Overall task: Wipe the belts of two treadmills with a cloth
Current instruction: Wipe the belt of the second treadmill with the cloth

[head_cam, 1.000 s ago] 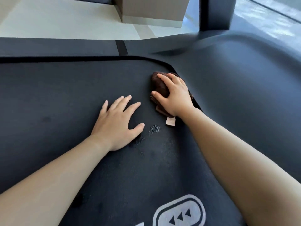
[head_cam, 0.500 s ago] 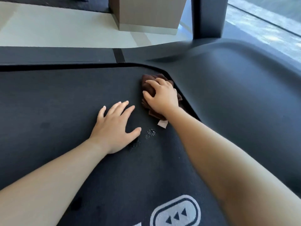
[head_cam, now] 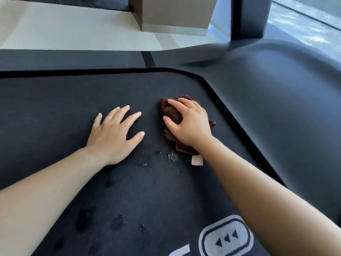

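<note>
Clutching brown cloth (head_cam: 170,112), right hand (head_cam: 190,124) grip closed.

2 hands, left hand (head_cam: 114,133) and right hand (head_cam: 190,124), 1 cloth (head_cam: 170,111), 1 belt (head_cam: 55,108).

Beyond the dark machine, a pale tiled floor (head_cam: 64,28) holds a beige square pillar (head_cam: 175,13) with a lighter base. Bright window glass (head_cam: 304,17) stands far right.
</note>
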